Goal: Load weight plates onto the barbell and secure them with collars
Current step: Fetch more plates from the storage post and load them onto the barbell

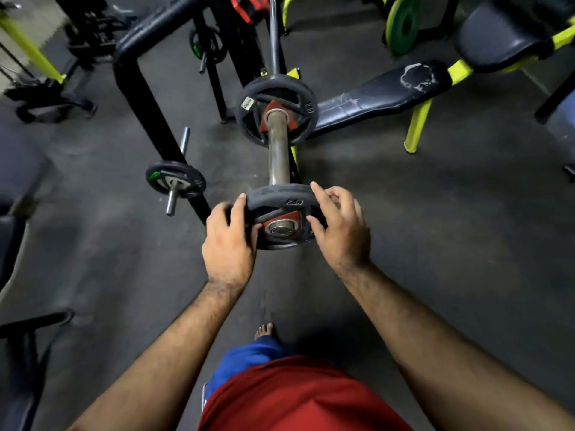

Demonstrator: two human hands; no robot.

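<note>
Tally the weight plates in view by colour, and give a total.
Black plates on the bar: 2
Black plates on rack pegs: 2
Green plates: 1
Total: 5

A dark rubber gym floor (435,213), scuffed and dusty, spreads under dim light. A worn black padded bench (382,91) on yellow-green legs (417,126) stands at upper right, its vinyl cracked. A black steel rack (146,98) rises at left, beside a storage peg (171,199). Green plates (403,24) lean at the far back.
</note>
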